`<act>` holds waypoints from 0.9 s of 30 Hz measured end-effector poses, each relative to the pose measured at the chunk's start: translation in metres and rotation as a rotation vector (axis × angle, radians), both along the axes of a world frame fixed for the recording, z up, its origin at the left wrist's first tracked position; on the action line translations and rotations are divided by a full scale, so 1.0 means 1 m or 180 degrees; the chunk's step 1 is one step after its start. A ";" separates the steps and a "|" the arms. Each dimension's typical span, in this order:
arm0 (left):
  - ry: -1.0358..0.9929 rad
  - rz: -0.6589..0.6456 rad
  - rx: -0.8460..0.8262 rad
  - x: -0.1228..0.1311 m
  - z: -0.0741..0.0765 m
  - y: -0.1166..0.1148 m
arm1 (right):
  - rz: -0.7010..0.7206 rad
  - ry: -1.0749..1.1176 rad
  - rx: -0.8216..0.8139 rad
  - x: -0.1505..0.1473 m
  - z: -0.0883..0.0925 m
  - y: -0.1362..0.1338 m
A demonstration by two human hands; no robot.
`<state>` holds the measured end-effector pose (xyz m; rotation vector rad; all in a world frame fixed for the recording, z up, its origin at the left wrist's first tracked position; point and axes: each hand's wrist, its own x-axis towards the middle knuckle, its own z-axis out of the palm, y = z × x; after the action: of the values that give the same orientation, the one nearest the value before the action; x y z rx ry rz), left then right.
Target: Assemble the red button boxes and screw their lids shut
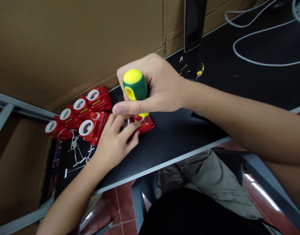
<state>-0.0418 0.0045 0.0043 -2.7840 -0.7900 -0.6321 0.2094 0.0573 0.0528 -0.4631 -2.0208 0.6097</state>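
Note:
My right hand (154, 83) is wrapped round a screwdriver (135, 85) with a green and yellow handle. It is held upright, and its short metal shaft points down at the right end of a red box (148, 125), close to a corner screw. My left hand (119, 137) grips that box from above, its fingers bent over it and covering much of it. Just left of my left hand stands another red box (97, 127) with a white ring (86, 127) on its face.
Several more red boxes with white rings (79, 104) line the cardboard wall (91, 39). Small metal T-bars on cords (77, 151) lie at the table's left end. Behind my right arm are a tape measure (200, 70), loose screws (183, 68), a dark screen (194, 24) and a white cable (262, 63).

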 end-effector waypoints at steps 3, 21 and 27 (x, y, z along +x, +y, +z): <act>-0.0007 -0.0030 -0.0039 0.000 0.001 0.000 | 0.0226 0.0386 -0.0062 -0.007 -0.008 0.000; 0.0111 0.0087 -0.0171 -0.006 0.007 0.003 | -0.1433 -0.2942 -0.0613 0.011 -0.011 0.022; 0.0140 0.0136 -0.0150 -0.007 0.008 0.005 | -0.1053 -0.2996 -0.0586 0.000 -0.027 0.024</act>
<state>-0.0490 0.0093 0.0126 -2.8045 -0.8639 -0.5498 0.2097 0.0814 0.0261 -1.3588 -2.6640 0.3946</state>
